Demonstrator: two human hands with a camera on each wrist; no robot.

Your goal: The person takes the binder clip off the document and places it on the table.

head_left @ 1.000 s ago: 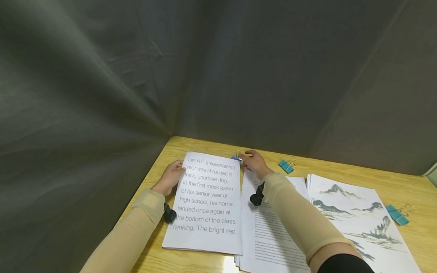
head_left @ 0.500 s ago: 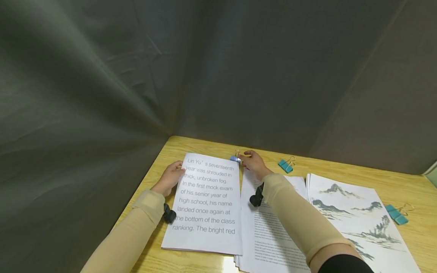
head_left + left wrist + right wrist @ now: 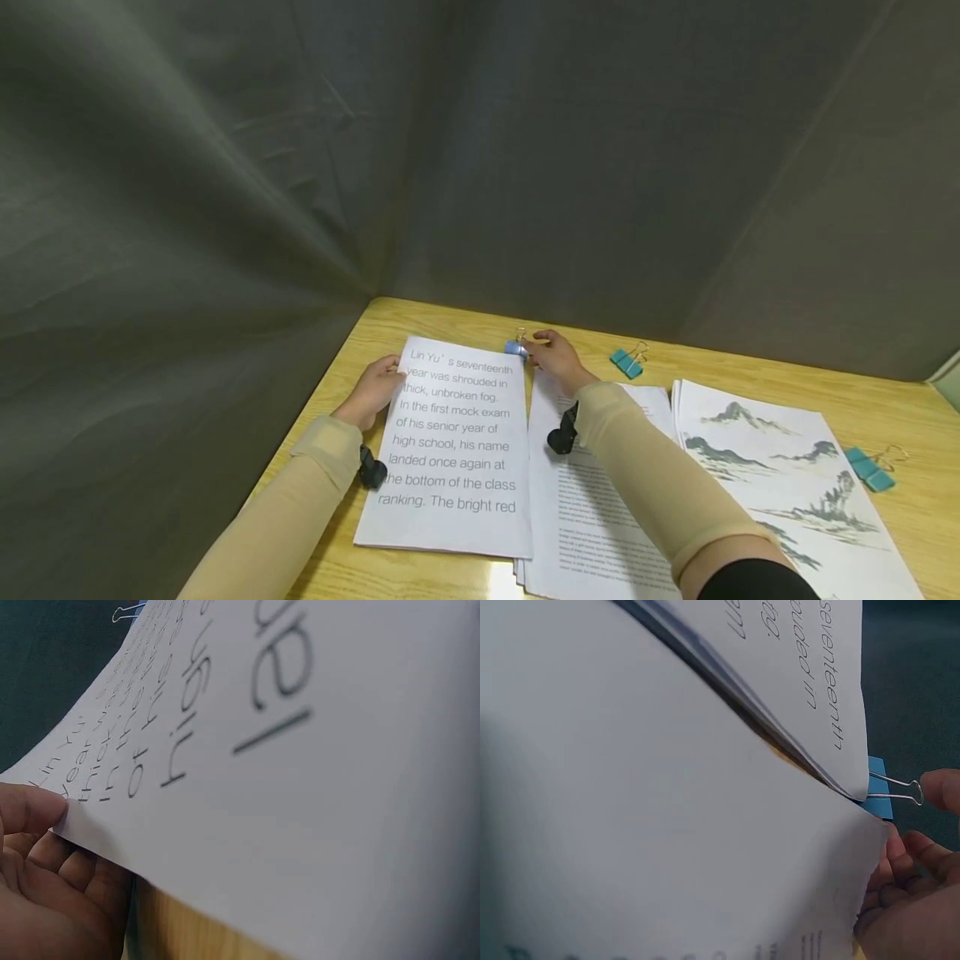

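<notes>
My left hand [image 3: 372,390] pinches the left edge of a stack of large-print pages [image 3: 453,450], with the thumb on top and the fingers underneath, as the left wrist view shows. At the stack's top right corner is a blue binder clip [image 3: 516,347]. My right hand [image 3: 558,360] holds this clip. In the right wrist view the thumb [image 3: 941,787] is at the end of its wire handle [image 3: 911,793], and the other fingers curl below. How far the clip's mouth reaches over the pages is hidden.
Small-print pages [image 3: 600,517] lie under my right forearm. Right of them is a stack with an ink landscape [image 3: 787,467]. Two teal binder clips lie on the wooden table [image 3: 442,321]: one clip [image 3: 628,362] behind the small-print pages, another clip [image 3: 870,469] at the far right. A dark curtain [image 3: 525,167] stands behind.
The blue binder clip has tilted at the page corner, so more of its blue face shows. My right hand stays beside it. My left hand keeps its hold on the pages.
</notes>
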